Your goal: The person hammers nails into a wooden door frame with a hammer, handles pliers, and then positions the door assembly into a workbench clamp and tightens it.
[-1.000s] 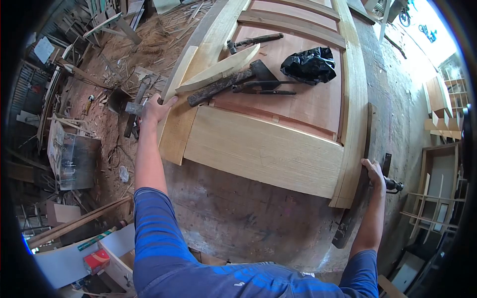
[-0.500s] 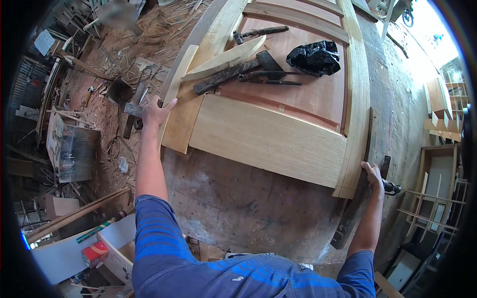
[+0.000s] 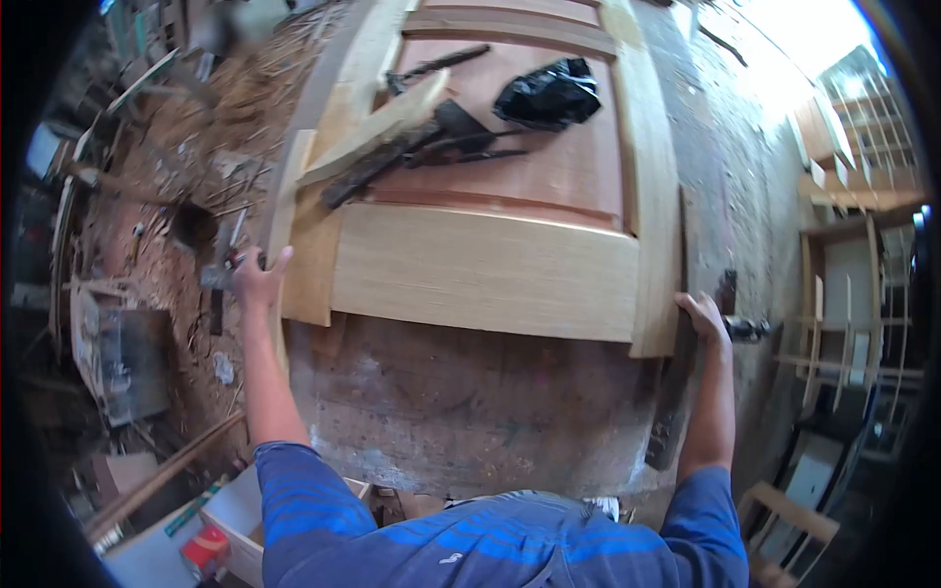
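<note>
My left hand (image 3: 261, 279) is at the left edge of the bench, beside a light wood strip, with its thumb raised and its fingers around a clamp (image 3: 218, 277). At the right edge my right hand (image 3: 704, 316) is wrapped over a dark wooden bar (image 3: 676, 392), next to another clamp (image 3: 747, 328). Between them lies a panelled wooden door (image 3: 485, 269). On it rest a hammer (image 3: 461, 120), a pointed light wood piece (image 3: 377, 132), dark hand tools (image 3: 466, 149) and a crumpled black plastic bag (image 3: 549, 95).
The stained workbench (image 3: 480, 407) spreads under the door's near end. Wood scraps and shavings cover the floor (image 3: 255, 88) at the left. A red box (image 3: 206, 551) is at the lower left. Wooden frames (image 3: 848, 284) stand at the right.
The view has turned and shifted, so the door and tools appear further left and straighter. Both hands remain at the bench's edges, with no clear change of hold.
</note>
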Motion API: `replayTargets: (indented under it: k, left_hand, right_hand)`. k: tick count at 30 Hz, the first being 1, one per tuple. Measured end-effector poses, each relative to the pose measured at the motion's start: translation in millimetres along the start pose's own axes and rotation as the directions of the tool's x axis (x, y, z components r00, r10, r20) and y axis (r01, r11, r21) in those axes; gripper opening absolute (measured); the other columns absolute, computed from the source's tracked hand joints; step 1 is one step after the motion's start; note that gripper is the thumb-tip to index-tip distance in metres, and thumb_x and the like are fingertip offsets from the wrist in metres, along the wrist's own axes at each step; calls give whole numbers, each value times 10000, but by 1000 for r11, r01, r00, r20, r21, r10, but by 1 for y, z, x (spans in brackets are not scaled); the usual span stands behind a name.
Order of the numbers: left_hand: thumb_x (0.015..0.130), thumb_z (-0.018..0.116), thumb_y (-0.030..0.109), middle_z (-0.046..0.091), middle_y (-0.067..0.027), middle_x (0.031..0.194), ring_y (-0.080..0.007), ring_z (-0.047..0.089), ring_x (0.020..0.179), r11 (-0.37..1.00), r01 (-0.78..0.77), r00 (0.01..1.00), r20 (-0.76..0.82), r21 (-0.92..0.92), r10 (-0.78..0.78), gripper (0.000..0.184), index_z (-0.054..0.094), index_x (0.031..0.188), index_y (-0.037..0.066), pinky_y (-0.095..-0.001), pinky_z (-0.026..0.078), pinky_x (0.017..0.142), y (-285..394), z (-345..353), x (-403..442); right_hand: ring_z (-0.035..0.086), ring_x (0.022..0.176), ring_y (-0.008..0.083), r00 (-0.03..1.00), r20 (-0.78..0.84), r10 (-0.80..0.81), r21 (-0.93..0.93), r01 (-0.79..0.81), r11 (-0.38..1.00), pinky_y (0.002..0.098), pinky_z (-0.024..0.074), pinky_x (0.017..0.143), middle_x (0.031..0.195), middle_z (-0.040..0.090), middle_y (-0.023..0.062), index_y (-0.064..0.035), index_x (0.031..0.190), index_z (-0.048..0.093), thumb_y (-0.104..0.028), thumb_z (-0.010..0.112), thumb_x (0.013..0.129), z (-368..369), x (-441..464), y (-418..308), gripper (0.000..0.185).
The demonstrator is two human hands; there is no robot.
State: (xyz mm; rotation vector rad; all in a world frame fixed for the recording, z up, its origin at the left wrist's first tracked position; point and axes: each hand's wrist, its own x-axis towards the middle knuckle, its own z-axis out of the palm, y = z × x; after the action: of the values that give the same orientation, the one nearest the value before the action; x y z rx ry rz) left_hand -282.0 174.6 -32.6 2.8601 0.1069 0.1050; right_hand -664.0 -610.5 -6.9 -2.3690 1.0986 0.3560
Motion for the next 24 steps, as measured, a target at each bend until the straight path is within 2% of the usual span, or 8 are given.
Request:
replayTargets:
  k: [4,7,8,10,13,17,21,24]
  left_hand:
    - [859,787,655,693,-288,1312,-452,648,1257,997,-57,998,-38,-60,55,815,657,1318,-6,-520,506,1057,17,-10,-13]
    - [935,811,410,645,-266,1395,-428,598,1320,949,-316,861,-419,8,290,609,626,1347,0,-510,477,1107,17,0,-45]
    - [949,806,380,660,-254,1353,-411,614,1284,961,-262,878,-436,-87,199,568,630,1333,1,-513,482,1106,25,-3,-67]
    - [973,793,365,677,-230,1284,-370,639,1221,937,-70,915,-396,-342,-76,520,634,1309,0,-506,493,1097,35,0,-123]
    - [985,783,442,680,-180,1279,-281,657,1129,756,390,873,-51,-525,-485,595,639,1339,-13,-445,525,1036,42,23,-184]
    - [911,825,568,574,-134,1493,-233,635,1180,-73,424,815,415,-903,-406,944,523,1491,-113,-385,517,1022,77,36,-188]
    - [775,924,616,596,-144,1453,-207,623,1177,-13,578,616,447,-816,-649,1085,535,1471,-120,-364,518,993,70,60,-149]
    - [796,935,559,614,-140,1434,-217,624,1177,-23,512,723,445,-858,-528,1004,559,1449,-105,-364,525,987,80,39,-159]
  right_hand:
    - [589,1352,446,996,25,83,-2,-83,997,469,436,1158,1378,629,395,171,1332,619,-814,705,806,-5,-9,-8,1120]
    - [594,1348,409,856,-471,-211,-91,191,977,466,430,1179,1389,636,321,37,1370,636,-680,751,878,14,-33,-6,877]
    - [655,1267,387,641,-635,-432,-332,279,901,450,494,1116,1301,693,294,12,1308,684,-597,783,907,20,-44,-9,735]
    - [711,1044,327,726,-656,-204,8,277,961,420,558,941,1100,734,229,-3,1159,718,-466,802,938,19,-97,-37,520]
    - [682,680,180,866,-496,63,458,199,867,331,540,595,783,721,111,9,897,702,-303,788,989,70,-168,-66,336]
    - [730,776,206,927,179,331,976,-210,58,346,623,595,951,727,147,28,1109,685,-504,709,1034,130,-197,-86,539]
    - [732,865,239,916,102,389,966,2,-258,385,664,701,988,721,123,30,1172,692,-509,717,1027,144,-142,-75,559]
    - [730,856,238,932,16,363,996,15,-82,409,673,726,997,721,110,27,1167,703,-492,750,1009,153,-131,-66,545]
